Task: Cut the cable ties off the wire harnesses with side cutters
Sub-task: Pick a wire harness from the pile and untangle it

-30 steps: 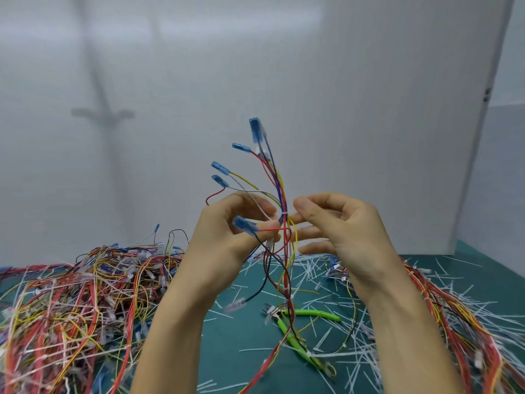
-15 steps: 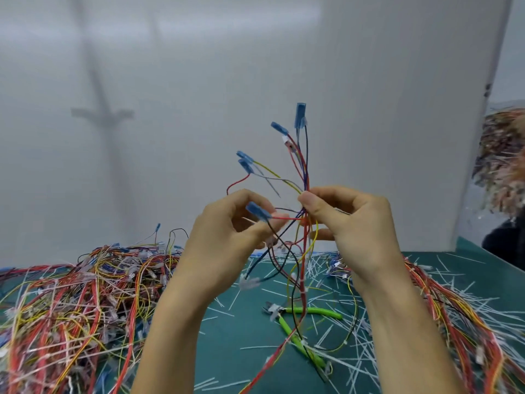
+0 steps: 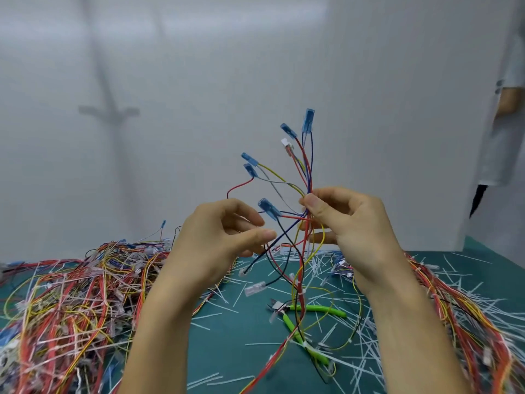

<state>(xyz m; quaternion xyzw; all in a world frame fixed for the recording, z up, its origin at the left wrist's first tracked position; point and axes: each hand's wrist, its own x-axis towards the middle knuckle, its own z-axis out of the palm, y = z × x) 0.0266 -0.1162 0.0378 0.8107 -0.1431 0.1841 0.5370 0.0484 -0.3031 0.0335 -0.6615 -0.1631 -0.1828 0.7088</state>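
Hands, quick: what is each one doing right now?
Left hand: open, fingers loosely curled, gripping nothing.
Right hand: pinched shut on the wire harness.

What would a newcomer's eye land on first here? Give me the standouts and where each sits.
First, the wire harness held up mid-frame, its blue-capped ends fanning upward, pinched in the right hand while the left hand sits open beside it. Next, the big tangle of red, yellow and white wires heaped on the left of the green mat. Then the green-handled side cutters lying among white cut ties below the harness.
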